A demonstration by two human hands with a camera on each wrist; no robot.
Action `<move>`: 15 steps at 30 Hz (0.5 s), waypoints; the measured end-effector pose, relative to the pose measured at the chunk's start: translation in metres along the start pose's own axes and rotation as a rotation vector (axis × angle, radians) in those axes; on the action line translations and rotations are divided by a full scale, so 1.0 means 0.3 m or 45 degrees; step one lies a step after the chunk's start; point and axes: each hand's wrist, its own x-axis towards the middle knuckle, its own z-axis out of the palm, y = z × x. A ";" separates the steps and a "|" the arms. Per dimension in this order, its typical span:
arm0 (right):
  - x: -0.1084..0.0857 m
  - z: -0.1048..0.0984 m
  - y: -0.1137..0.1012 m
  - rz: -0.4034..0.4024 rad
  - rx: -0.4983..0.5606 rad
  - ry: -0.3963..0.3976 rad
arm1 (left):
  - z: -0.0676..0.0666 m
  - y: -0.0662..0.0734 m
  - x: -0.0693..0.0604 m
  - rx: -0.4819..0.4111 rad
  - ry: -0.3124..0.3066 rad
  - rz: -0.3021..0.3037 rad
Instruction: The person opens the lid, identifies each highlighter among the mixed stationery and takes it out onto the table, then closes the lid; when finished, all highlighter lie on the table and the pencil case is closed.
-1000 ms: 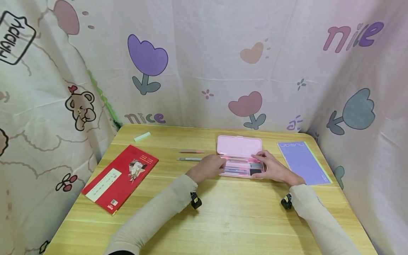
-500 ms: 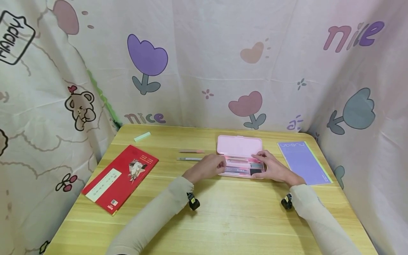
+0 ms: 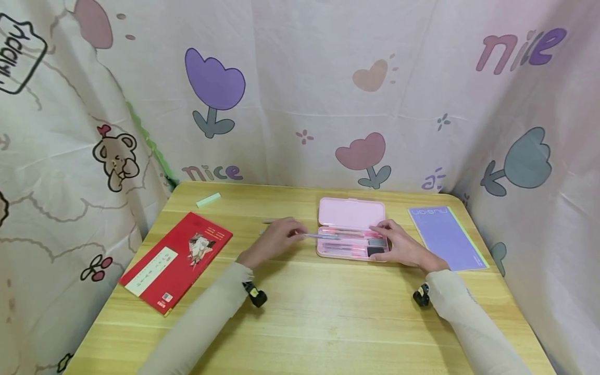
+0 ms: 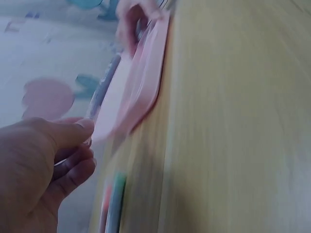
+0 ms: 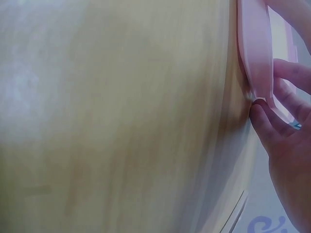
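The pink pencil case lies with its lid raised back, pens and a black block in its compartments. My left hand pinches one end of a pen, whose other end reaches over the case. In the left wrist view that hand holds the bluish-grey pen between thumb and fingers. My right hand grips the case's right end; in the right wrist view its fingers lie round the corner of the pink case.
Two pens lie on the table partly behind my left hand; the left wrist view shows a green-ended pen there. A red book is at the left, a pale green stick at the back left, a purple notebook at the right.
My left hand has moved left from the case and lifted a pen partly out over its left edge. My right hand has stayed on the case.
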 end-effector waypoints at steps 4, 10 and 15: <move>0.002 -0.001 -0.003 -0.010 -0.001 0.004 | -0.072 -0.066 -0.081 0.012 0.053 -0.089; 0.003 -0.004 -0.003 0.000 -0.006 0.006 | -0.137 -0.146 -0.206 -0.062 0.072 -0.180; 0.001 -0.004 -0.006 -0.006 0.005 0.002 | -0.151 -0.190 -0.270 -0.016 0.063 -0.186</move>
